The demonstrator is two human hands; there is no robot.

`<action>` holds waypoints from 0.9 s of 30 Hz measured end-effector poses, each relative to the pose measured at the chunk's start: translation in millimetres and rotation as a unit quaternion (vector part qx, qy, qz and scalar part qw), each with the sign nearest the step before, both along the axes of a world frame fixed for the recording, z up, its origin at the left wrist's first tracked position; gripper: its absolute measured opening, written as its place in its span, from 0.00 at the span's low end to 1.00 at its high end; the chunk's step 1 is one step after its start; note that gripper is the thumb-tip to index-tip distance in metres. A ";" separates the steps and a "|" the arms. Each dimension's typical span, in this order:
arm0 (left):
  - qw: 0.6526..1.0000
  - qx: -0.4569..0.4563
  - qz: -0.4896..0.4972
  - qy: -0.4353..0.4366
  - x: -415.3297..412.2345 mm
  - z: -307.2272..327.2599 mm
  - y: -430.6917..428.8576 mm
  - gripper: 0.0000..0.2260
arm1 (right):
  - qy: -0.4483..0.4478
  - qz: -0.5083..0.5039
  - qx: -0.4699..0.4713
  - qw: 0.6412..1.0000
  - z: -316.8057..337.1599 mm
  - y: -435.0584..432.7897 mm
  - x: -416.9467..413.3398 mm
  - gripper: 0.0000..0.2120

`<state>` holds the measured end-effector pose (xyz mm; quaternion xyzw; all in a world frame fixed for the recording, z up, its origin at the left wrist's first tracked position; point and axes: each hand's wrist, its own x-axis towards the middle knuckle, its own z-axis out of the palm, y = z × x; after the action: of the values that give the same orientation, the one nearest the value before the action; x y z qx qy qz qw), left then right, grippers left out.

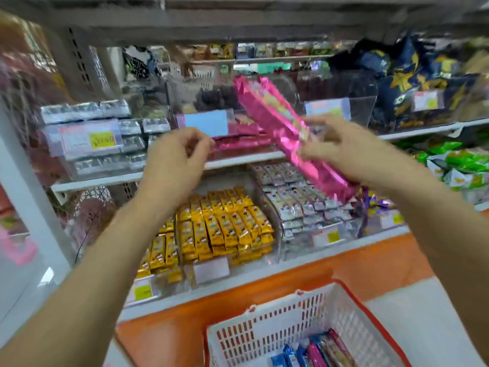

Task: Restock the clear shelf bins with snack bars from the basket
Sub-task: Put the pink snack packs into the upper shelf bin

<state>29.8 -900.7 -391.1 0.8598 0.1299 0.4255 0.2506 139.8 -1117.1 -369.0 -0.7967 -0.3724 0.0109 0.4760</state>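
**A pink pack held up at the shelf bin**

The right hand holds a long pink pack of snack bars up in front of the clear bin on the middle shelf. Its fingers and thumb are curled round the pack's middle. The pack is tilted: its long side runs from far and up on the left, by the bin's top, down to near and low on the right. The left hand is by the bin's front with its fingers curled close; I cannot tell if it holds anything. Only a low layer of pink bars lies in the bin. More bars wait in the basket below, so I think the job is only partly done.
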 end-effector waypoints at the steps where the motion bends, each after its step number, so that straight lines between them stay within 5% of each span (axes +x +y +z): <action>1: 0.997 0.060 0.042 -0.008 2.8 11.1 11.5 0.08 | -0.019 -0.010 -0.019 1.000 19.7 8.3 9.2 0.19; 6: 0.978 0.183 0.101 -0.015 13.9 31.2 54.5 0.12 | -0.082 -0.021 -0.175 0.981 107.3 66.0 42.1 0.23; 9: 0.974 0.206 0.097 0.016 18.0 28.5 67.1 0.11 | -0.044 -0.004 -0.247 0.968 136.3 113.4 58.0 0.11; 14: 0.973 0.214 0.080 0.043 17.7 27.9 75.3 0.11 | -0.043 -0.005 -0.349 0.936 143.2 186.6 72.7 0.08; 19: 0.971 0.228 0.060 0.039 14.4 28.3 79.5 0.12 | -0.062 0.004 -0.365 0.929 112.8 237.8 84.4 0.10; 24: 0.975 0.216 0.046 0.029 13.8 24.4 80.6 0.13 | -0.111 -0.007 -0.363 0.925 93.2 247.6 85.2 0.27; 27: 0.975 0.215 0.046 0.026 14.1 22.4 81.7 0.13 | -0.031 0.019 -0.331 0.943 92.1 245.9 83.9 0.30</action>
<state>44.0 -819.0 -368.7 0.8975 0.0808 0.4321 0.0366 223.7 -871.3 -276.8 -0.9022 -0.3772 0.1174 0.1730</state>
